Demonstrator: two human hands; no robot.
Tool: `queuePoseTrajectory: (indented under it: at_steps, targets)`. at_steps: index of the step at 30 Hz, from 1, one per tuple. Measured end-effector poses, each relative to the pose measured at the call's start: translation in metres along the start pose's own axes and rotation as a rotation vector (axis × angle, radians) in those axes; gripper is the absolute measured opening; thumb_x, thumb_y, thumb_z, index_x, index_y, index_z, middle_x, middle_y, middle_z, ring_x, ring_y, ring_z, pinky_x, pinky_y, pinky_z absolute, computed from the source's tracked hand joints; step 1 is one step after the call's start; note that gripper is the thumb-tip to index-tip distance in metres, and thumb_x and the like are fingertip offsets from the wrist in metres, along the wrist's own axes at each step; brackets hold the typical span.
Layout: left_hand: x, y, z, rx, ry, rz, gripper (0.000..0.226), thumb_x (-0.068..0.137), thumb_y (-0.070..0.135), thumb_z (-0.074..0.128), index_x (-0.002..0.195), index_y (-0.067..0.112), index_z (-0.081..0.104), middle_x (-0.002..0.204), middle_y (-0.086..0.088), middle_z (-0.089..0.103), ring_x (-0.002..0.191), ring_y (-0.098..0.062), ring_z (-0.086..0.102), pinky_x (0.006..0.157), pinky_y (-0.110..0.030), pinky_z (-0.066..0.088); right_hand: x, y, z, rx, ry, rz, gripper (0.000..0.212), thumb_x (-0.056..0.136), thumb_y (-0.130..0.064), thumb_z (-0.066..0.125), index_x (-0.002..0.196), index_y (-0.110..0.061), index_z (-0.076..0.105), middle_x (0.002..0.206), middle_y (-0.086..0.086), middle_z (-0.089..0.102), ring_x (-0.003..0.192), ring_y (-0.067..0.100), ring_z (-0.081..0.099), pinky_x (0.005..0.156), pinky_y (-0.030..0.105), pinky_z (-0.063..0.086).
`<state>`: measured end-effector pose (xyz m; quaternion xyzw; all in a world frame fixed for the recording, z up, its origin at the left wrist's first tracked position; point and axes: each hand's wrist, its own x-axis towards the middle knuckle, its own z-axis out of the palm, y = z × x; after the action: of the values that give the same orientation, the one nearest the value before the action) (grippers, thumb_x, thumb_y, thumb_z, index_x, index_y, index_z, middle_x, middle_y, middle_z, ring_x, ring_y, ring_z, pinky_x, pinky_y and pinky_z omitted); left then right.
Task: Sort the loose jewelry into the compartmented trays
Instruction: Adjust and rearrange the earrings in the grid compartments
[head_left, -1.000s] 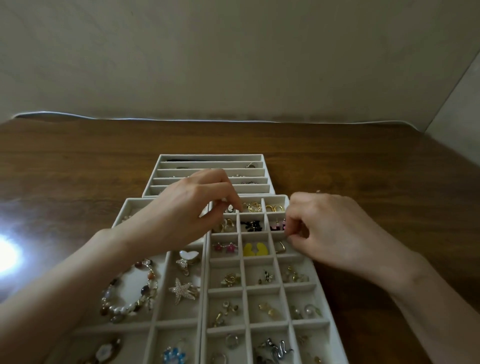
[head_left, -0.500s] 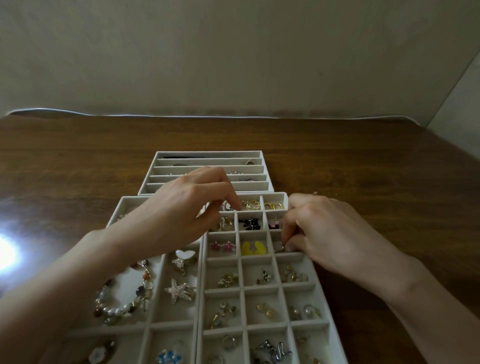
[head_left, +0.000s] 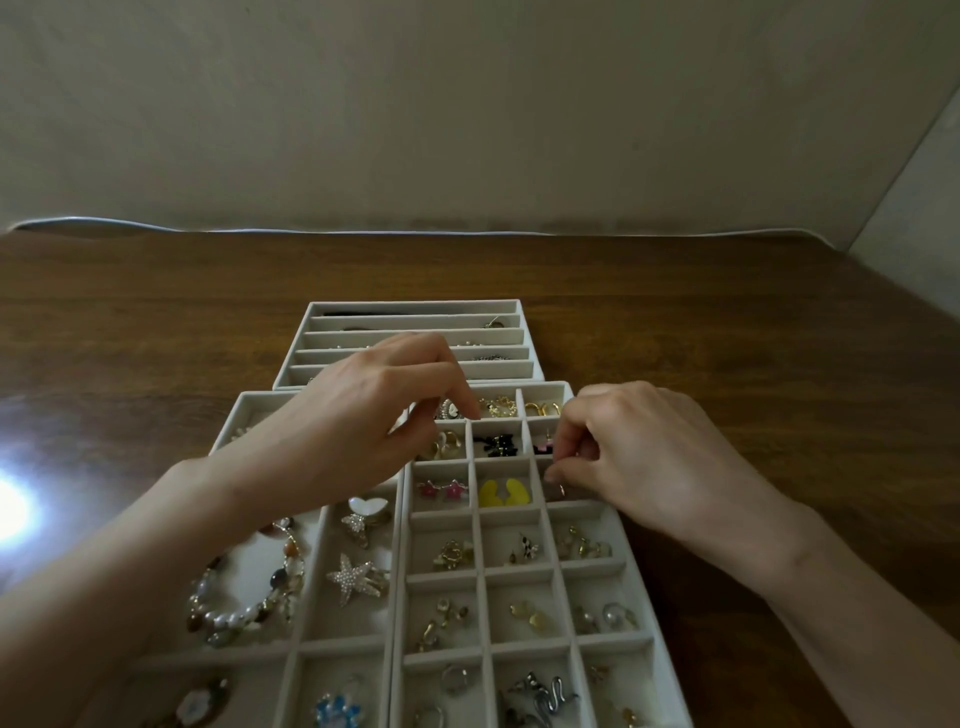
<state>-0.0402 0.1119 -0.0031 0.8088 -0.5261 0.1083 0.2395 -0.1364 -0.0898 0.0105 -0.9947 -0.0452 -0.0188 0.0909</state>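
Since 1 second ago my right hand (head_left: 652, 460) has sunk from the 2nd row to the 3rd row of the grid tray (head_left: 519, 573); my left hand (head_left: 358, 415) has barely shifted. 2 hands work over 3 pale trays on the wooden table (head_left: 753, 322).

Farthest left, 1 glare spot (head_left: 10, 506) burns on the wood. Next comes the wide-cell tray (head_left: 337, 644), holding 1 beaded bracelet (head_left: 244, 587), 1 heart clip (head_left: 368, 506), 1 starfish clip (head_left: 356, 574) and 1 blue flower piece (head_left: 335, 709). My left forearm crosses its far cells and hides them. The left fingers are curled, index tip down at the grid tray's top-left cell; whether they pinch anything I cannot tell.

Behind lies the slotted tray (head_left: 410, 323) with 5 long slots and a few pieces too small to name. The grid tray has 3 columns, holding 2 pink star studs (head_left: 443, 490), 2 yellow pieces (head_left: 503, 492), black pieces (head_left: 496, 445) and gold hoops (head_left: 543, 408).

My right fingers and thumb are bunched over the 3rd-row right cell, just above 1 small ring (head_left: 561, 491); what they hold, if anything, is hidden.
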Motion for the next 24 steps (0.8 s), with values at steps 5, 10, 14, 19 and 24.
queuePoseTrajectory:
  at_steps: [5, 10, 14, 19, 24]
  targets:
    - [0.000, 0.000, 0.001, 0.011, -0.004, 0.007, 0.031, 0.088, 0.023, 0.036, 0.099, 0.029, 0.064, 0.098, 0.013, 0.055, 0.088, -0.003, 0.055, 0.067, -0.030, 0.051, -0.001, -0.003, 0.001, -0.016, 0.009, 0.007, 0.011, 0.087, -0.038, 0.063, 0.089, -0.027, 0.063, 0.088, -0.013, 0.058, 0.080, 0.002, 0.054, 0.071, 0.016, 0.040]
    - [0.000, 0.001, 0.000, 0.008, -0.017, -0.001, 0.031, 0.088, 0.024, 0.036, 0.100, 0.029, 0.064, 0.098, 0.013, 0.055, 0.089, -0.005, 0.056, 0.067, -0.032, 0.051, -0.002, -0.003, -0.004, 0.093, -0.072, 0.036, 0.006, 0.084, -0.035, 0.066, 0.085, -0.029, 0.066, 0.085, -0.016, 0.059, 0.078, -0.002, 0.053, 0.067, 0.013, 0.038]
    - [0.000, 0.002, 0.000, 0.001, -0.012, 0.001, 0.033, 0.086, 0.022, 0.035, 0.099, 0.029, 0.065, 0.098, 0.013, 0.056, 0.087, -0.004, 0.055, 0.065, -0.034, 0.050, -0.004, 0.009, -0.016, 0.159, -0.053, 0.060, 0.004, 0.084, -0.030, 0.068, 0.085, -0.033, 0.068, 0.081, -0.021, 0.051, 0.073, -0.007, 0.044, 0.066, 0.014, 0.032]
    - [0.001, 0.002, 0.000, 0.005, -0.018, 0.002, 0.032, 0.086, 0.022, 0.036, 0.100, 0.029, 0.065, 0.099, 0.013, 0.056, 0.088, -0.004, 0.055, 0.066, -0.034, 0.051, -0.005, 0.011, -0.017, 0.071, -0.143, 0.055, 0.004, 0.086, -0.033, 0.066, 0.089, -0.034, 0.068, 0.087, -0.016, 0.048, 0.079, 0.000, 0.044, 0.068, 0.017, 0.036]
    - [0.000, 0.002, 0.000, 0.012, -0.018, 0.003, 0.033, 0.086, 0.022, 0.035, 0.099, 0.028, 0.065, 0.099, 0.013, 0.056, 0.087, -0.003, 0.055, 0.065, -0.030, 0.051, -0.004, 0.008, -0.012, 0.023, -0.142, 0.043, 0.007, 0.088, -0.034, 0.063, 0.092, -0.034, 0.069, 0.081, -0.018, 0.041, 0.073, -0.002, 0.039, 0.060, 0.014, 0.031]
